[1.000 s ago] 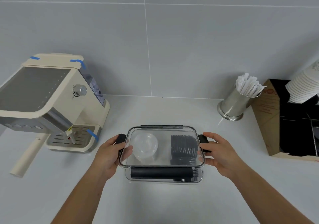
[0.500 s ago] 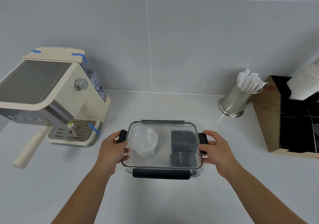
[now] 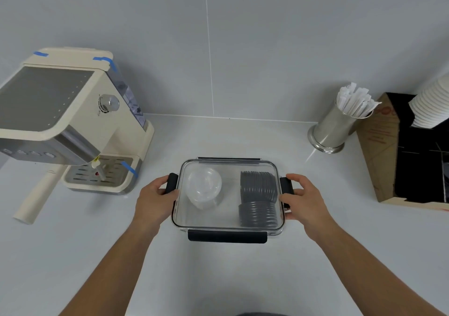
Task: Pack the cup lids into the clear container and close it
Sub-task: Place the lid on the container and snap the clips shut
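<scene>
The clear container [image 3: 228,221] sits on the white counter in front of me with its clear lid lying flat on top. Inside it, clear cup lids [image 3: 204,187] are stacked on the left and two stacks of dark grey cup lids [image 3: 258,197] lie on the right. Black latches run along the front [image 3: 227,236], back and both sides. My left hand [image 3: 153,200] grips the left side, thumb on the lid, fingers at the left latch [image 3: 172,183]. Over on the other side, my right hand [image 3: 303,199] presses against the right latch [image 3: 284,186].
A cream espresso machine [image 3: 65,121] stands at the left with its handle [image 3: 36,201] lying on the counter. At the back right a steel cup [image 3: 332,128] holds wrapped straws, beside a cardboard box [image 3: 398,150] with stacked white cups [image 3: 432,104]. A tiled wall rises behind.
The lid, raised at the front a second ago, has come down flat onto the container. Both hands stayed at the sides, shifting onto the side latches.
</scene>
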